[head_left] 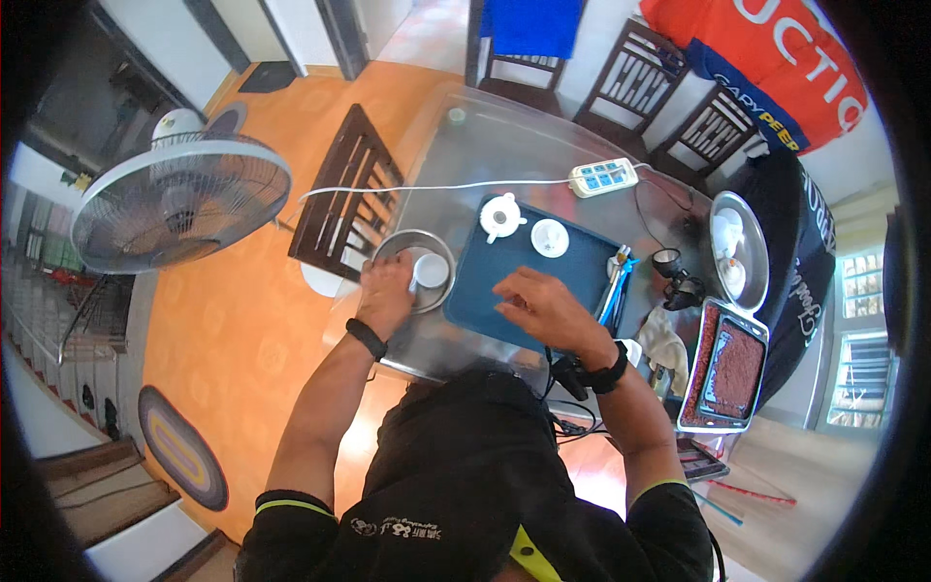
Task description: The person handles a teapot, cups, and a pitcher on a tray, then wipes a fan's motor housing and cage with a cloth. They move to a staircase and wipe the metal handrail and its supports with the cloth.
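Note:
My left hand (386, 293) lies over the near-left rim of a round metal bowl (393, 242), with its fingers bent over the edge. Inside the bowl, just right of that hand, is a small white cup (431, 271). Over the front part of a dark blue tray (485, 303) hovers my right hand (545, 306), its fingers loosely bent and apart, with nothing seen in them. Toward the tray's back stand a white teapot (501, 217) and a white lidded cup on a saucer (550, 238). Several slim tools (613, 291) lie along its right side.
A white power strip (603, 177) with a long cable lies behind the tray. Rightward are black goggle-like items (679, 283), a cloth (663, 344), a metal basin (761, 262) holding white ware, and a tray of reddish-brown grains (737, 373). A fan (179, 204) and chair (351, 194) stand left.

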Action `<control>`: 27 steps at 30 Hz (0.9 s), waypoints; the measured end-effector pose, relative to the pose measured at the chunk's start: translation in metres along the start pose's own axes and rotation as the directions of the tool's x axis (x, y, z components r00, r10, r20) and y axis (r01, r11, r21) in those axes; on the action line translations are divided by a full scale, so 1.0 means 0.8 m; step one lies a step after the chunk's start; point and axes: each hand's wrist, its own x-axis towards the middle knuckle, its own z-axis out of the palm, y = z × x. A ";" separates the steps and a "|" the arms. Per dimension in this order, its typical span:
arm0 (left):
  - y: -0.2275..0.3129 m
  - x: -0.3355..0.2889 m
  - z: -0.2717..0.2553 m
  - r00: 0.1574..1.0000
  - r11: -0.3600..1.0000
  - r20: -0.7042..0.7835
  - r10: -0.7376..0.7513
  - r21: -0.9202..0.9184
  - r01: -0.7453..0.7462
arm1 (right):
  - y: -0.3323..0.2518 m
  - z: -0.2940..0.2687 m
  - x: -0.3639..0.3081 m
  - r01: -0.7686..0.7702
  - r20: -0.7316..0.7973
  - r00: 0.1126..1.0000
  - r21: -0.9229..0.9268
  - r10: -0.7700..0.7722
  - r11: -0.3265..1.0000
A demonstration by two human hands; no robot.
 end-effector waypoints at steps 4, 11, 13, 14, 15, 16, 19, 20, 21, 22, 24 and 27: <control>0.003 0.007 0.020 0.997 0.997 0.055 -0.048 0.058 0.045 | 0.020 -0.001 -0.014 0.011 -0.018 1.000 -0.050 -0.012 0.999; 0.000 0.010 0.040 0.993 0.999 0.115 -0.039 -0.015 0.041 | 0.055 -0.005 -0.025 0.001 -0.016 1.000 -0.079 -0.002 0.997; 0.004 0.010 0.038 0.992 0.998 0.119 -0.029 -0.045 0.035 | 0.066 -0.006 -0.029 0.014 -0.019 1.000 -0.099 -0.015 0.995; 0.004 0.010 0.037 0.993 0.997 0.120 -0.015 -0.078 0.025 | 0.070 -0.007 -0.032 -0.025 -0.033 0.999 -0.081 0.023 0.996; 0.003 0.010 0.034 0.993 0.997 0.120 -0.020 -0.077 0.029 | 0.074 -0.009 -0.033 -0.064 -0.048 0.997 -0.065 0.061 0.996; 0.003 0.010 0.031 0.990 0.988 0.140 -0.032 -0.146 0.053 | 0.078 -0.010 -0.033 -0.061 -0.045 0.997 -0.064 0.058 0.996; 0.003 0.012 0.021 0.981 0.967 0.190 -0.049 -0.236 0.094 | 0.089 -0.014 -0.033 -0.047 -0.028 0.999 -0.102 0.044 0.994; 0.004 0.013 0.019 0.974 0.960 0.220 -0.053 -0.258 0.110 | 0.094 -0.014 -0.033 -0.077 -0.027 0.997 -0.125 0.074 0.989; 0.003 0.013 0.020 0.974 0.960 0.220 -0.055 -0.257 0.112 | 0.098 -0.014 -0.034 -0.106 -0.026 0.994 -0.148 0.103 0.983; 0.002 0.012 0.022 0.974 0.962 0.220 -0.062 -0.248 0.117 | 0.104 -0.015 -0.033 -0.104 -0.025 0.995 -0.147 0.101 0.984; 0.001 0.009 0.023 0.973 0.964 0.222 -0.066 -0.239 0.120 | 0.119 -0.017 -0.031 -0.098 -0.059 0.994 -0.143 0.091 0.985; 0.007 0.004 0.014 0.982 0.963 0.176 -0.069 -0.246 0.112 | 0.144 -0.015 -0.035 -0.164 -0.168 0.975 -0.107 0.144 0.981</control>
